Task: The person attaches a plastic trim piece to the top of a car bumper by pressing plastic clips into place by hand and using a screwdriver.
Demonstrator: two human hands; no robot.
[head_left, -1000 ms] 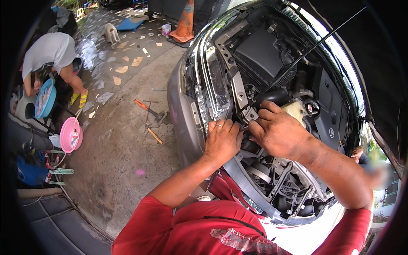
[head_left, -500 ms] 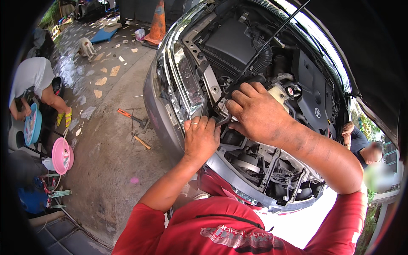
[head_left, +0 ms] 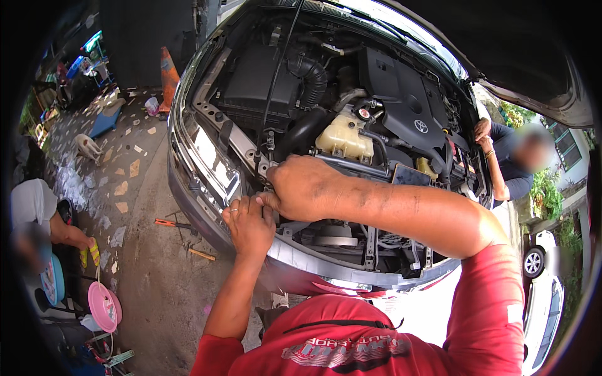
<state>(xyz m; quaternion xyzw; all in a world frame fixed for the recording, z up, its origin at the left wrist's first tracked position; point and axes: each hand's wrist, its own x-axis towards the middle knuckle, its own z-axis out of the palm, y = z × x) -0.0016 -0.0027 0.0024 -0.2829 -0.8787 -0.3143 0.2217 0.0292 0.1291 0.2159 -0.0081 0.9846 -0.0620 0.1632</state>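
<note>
I lean over the front of a grey car (head_left: 183,172) whose bonnet is raised. My left hand (head_left: 249,229) is at the inner end of the headlight (head_left: 210,156), fingers bent and close together on the front edge. Right beside it my right hand (head_left: 304,188) is closed in a fist, its thumb nearly touching the left fingers. Whatever either hand grips is hidden by the fingers. The metal front crossmember (head_left: 235,139) runs up to my right hand. Past that hand are a yellowed coolant reservoir (head_left: 342,136) and a black engine cover (head_left: 401,84).
A thin prop rod (head_left: 279,75) rises near the air filter box (head_left: 257,72). Another person's hands (head_left: 483,135) rest on the car's far right side. Orange-handled pliers (head_left: 168,223) and a wooden-handled tool (head_left: 202,254) lie on the ground. A traffic cone (head_left: 168,78) stands beyond.
The view has swung right, so the car sits further left in it. My right fist has come down closer to my left hand. The dark tool glimpsed between them earlier is now hidden.
</note>
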